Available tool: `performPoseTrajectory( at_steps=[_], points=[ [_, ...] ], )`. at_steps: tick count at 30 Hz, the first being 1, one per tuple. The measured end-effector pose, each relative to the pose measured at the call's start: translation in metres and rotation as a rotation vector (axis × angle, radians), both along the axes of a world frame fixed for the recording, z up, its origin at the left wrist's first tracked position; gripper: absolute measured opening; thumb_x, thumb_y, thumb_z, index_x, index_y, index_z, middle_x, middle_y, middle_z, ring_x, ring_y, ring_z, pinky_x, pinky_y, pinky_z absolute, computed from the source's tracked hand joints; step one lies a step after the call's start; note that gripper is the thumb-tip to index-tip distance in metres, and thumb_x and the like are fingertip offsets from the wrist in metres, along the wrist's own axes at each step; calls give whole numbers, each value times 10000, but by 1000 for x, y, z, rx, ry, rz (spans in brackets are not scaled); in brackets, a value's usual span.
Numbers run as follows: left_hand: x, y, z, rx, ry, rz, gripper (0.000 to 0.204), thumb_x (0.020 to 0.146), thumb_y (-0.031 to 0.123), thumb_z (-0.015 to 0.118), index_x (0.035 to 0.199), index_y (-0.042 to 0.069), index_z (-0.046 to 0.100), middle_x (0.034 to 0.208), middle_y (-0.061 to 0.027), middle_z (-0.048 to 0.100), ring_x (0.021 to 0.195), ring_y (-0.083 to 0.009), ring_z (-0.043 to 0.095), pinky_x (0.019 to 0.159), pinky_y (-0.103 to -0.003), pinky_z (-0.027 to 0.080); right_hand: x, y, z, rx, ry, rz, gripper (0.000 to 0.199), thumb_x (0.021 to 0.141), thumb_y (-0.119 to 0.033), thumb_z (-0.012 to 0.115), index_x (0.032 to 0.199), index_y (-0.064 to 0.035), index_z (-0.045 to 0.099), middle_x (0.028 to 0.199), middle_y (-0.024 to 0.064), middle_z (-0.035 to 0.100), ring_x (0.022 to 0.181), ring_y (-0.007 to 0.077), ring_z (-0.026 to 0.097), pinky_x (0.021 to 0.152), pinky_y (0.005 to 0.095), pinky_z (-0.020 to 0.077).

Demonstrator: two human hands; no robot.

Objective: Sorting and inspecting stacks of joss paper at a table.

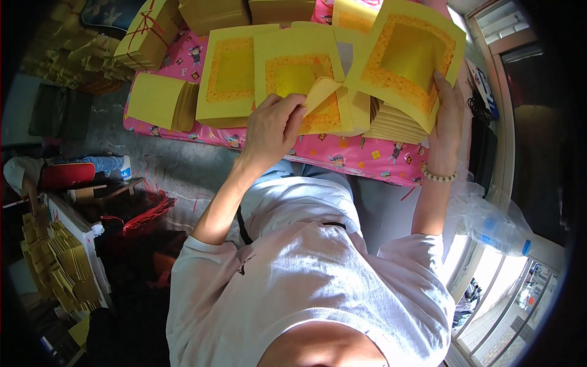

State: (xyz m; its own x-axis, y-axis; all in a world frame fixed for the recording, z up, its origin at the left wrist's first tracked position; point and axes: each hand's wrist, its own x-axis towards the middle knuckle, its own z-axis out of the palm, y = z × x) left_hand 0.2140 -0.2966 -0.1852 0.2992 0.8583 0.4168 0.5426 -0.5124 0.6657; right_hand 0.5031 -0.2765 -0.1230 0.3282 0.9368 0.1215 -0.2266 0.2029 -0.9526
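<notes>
My left hand (273,127) is closed, pinching the curled corner of a yellow joss paper sheet (269,44) with a gold square and a mottled orange border. That sheet lies in the middle of the table. My right hand (449,113), with a beaded bracelet on its wrist, holds another joss paper sheet (408,50) by its right edge, tilted above a stack of folded yellow paper (396,124). Its thumb lies on the front, and its other fingers are mostly hidden behind the sheet. A thick pile of the same joss paper (210,67) sits left of the middle sheet.
The table has a pink patterned cover (333,160). A folded yellow bundle (153,101) lies at its left, and a bundle tied with red string (145,33) stands behind. Red strings (147,214) hang at the left, near another person (24,174). A clear plastic bag (498,223) is at the right.
</notes>
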Motion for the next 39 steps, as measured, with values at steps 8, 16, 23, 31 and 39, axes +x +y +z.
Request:
performPoseTrajectory(
  at_steps=[8, 16, 23, 31, 39],
  points=[
    [-12, 6, -12, -91, -613, 199, 131, 1002, 130, 448, 1021, 15, 508, 909, -9, 550, 817, -48, 484, 704, -205, 411, -12, -17, 2, -156, -7, 82, 343, 922, -105, 567, 1233, 28, 508, 1156, 89, 605, 1011, 142, 599, 866, 269, 485],
    [-33, 18, 2, 71, -842, 379, 152, 1018, 157, 430, 1056, 15, 467, 973, -36, 553, 867, -64, 508, 771, -215, 419, -49, -3, -29, -186, -224, 340, 364, 913, -95, 586, 1236, 43, 490, 1153, 92, 603, 1049, 127, 562, 905, 257, 442],
    [-35, 20, -2, 128, -730, 279, 148, 1008, 134, 445, 1061, 2, 489, 968, -58, 577, 868, -85, 533, 776, -225, 427, -85, 35, -52, -200, -425, 434, 391, 905, -110, 607, 1229, 52, 459, 1177, 129, 583, 1099, 161, 541, 937, 276, 429],
    [-27, 14, 4, 271, -286, 265, 99, 931, 35, 530, 1010, 0, 579, 834, -147, 617, 711, -264, 615, 627, -312, 474, -92, 47, -68, -179, -617, 456, 413, 902, -88, 593, 1254, 42, 419, 1196, 154, 562, 1144, 176, 512, 971, 294, 405],
    [-17, 16, 3, 348, -104, 47, 146, 847, -1, 598, 990, 20, 621, 820, -115, 633, 699, -293, 601, 600, -364, 470, -93, 47, -80, -89, -647, 380, 433, 872, -160, 602, 1197, 87, 456, 992, 196, 615, 946, 264, 601, 854, 342, 453]
  ],
)
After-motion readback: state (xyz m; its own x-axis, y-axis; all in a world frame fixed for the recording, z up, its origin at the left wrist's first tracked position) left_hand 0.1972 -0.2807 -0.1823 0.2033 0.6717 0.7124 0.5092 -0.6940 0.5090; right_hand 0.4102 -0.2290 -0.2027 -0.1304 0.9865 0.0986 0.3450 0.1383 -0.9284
